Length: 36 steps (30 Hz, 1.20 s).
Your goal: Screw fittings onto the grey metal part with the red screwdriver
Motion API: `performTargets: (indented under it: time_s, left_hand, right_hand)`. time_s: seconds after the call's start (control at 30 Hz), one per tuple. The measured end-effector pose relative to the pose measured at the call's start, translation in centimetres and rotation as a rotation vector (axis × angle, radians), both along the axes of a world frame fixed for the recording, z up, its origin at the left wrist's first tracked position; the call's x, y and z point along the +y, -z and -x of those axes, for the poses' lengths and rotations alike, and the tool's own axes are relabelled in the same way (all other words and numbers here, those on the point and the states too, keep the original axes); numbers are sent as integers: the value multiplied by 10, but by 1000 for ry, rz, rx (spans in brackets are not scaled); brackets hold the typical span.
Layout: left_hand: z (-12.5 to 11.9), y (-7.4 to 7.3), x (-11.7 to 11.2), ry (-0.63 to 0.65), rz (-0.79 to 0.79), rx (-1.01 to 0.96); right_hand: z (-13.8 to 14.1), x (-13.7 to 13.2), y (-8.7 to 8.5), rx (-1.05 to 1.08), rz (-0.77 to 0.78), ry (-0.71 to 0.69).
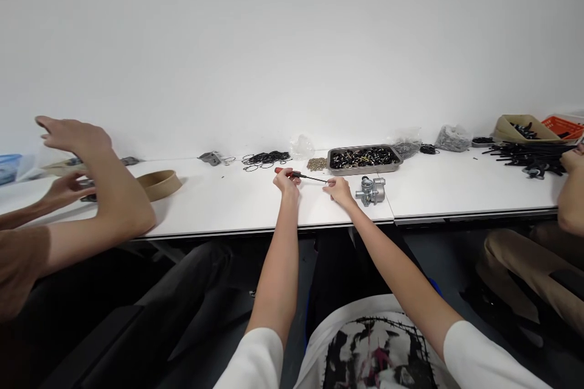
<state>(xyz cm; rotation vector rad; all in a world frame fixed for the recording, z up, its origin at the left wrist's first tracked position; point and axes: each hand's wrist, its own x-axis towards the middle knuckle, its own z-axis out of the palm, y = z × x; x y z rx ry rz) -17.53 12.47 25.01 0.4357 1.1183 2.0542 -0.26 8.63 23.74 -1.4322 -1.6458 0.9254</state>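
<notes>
My left hand (286,181) is closed round the red and black handle of a screwdriver (314,179), whose thin shaft points right. At its tip, my right hand (338,188) has its fingers pinched together; what they hold, if anything, is too small to make out. Just right of that hand, a silver metal carburetor (371,192) stands on the white table (232,206). Behind my hands lie a heap of small brass-coloured parts (316,163) and a metal tray (364,171) full of small dark and brass parts.
Black rings (269,159) and a clear plastic bag (302,147) lie along the wall. Co-workers' arms (109,176) reach in at left, beside a tan ring-shaped tray (159,185), and at far right. Black hoses (529,155) and an orange basket (562,127) are to the right.
</notes>
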Motion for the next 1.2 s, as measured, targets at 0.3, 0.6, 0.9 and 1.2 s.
performTargets:
  time_s: [0.3, 0.6, 0.9, 1.2]
  left_hand:
    - [-2, -3, -4, 44, -15, -36]
    - [-6, -7, -9, 80, -23, -49]
    - [-9, -9, -12, 71, -37, -19]
    - [-13, -11, -14, 82, -81, 83]
  right_hand:
    - [3, 7, 6, 75, 3, 21]
    - [3, 5, 4, 81, -5, 46]
    - [2, 0, 2, 24, -26, 67]
    - [3, -3, 3, -124, -63, 103]
